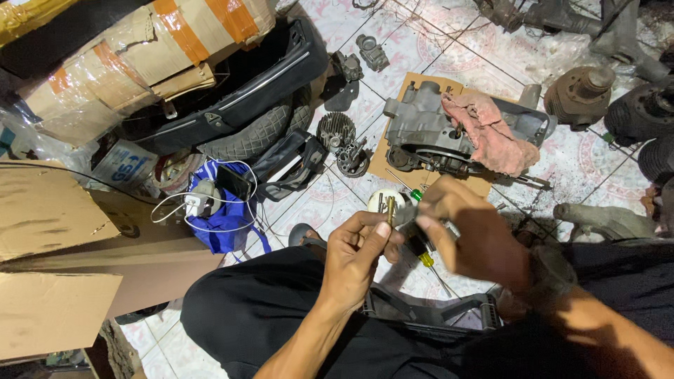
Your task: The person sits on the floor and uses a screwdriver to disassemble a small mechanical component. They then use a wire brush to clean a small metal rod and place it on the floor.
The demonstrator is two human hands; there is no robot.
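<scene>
Both hands are clamped: left hand [358, 256] pinching a small brass part [390, 210], right hand [474, 235] wrapped round a small grey metal piece, yellow-handled screwdriver [425, 257] underneath, all above the lap. Engine case [421, 130] sits stripped on cardboard [413, 88] under a pink rag [491, 130], looks nowhere near reassembled. Tiled floor [435, 49] is crowded with cylinders and a tyre [253, 133], so little elbow room.

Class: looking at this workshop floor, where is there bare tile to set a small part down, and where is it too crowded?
Bare tile lies right of the pink rag, and more above the engine casing. Crowded: around the tyre, blue bag and cardboard.
</scene>
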